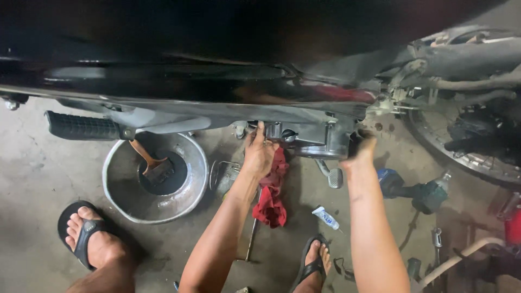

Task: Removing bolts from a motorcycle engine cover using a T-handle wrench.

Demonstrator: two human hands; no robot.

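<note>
Two forearms rise from the bottom edge toward the engine case (312, 138) of a black motorcycle (217, 65), which serves as the landmark. Far left of the case, a sandalled foot (87, 236) stands on the concrete floor (32, 179). Nearer, still left of the case, a metal basin (157, 176) holds dark liquid and a brush (154, 165), below a ribbed footrest (81, 126). The left hand (260, 152) presses on the case's left end, its grip clenched on a red rag (273, 190) that hangs down below the case. The right hand (361, 149) cups the case's right end; whether its grip is closed I cannot tell. Below the case lie a small white tube (325, 217) and the other foot (313, 263). Right of the case rest a green power tool (420, 192) and the spoked wheel (461, 146).
</note>
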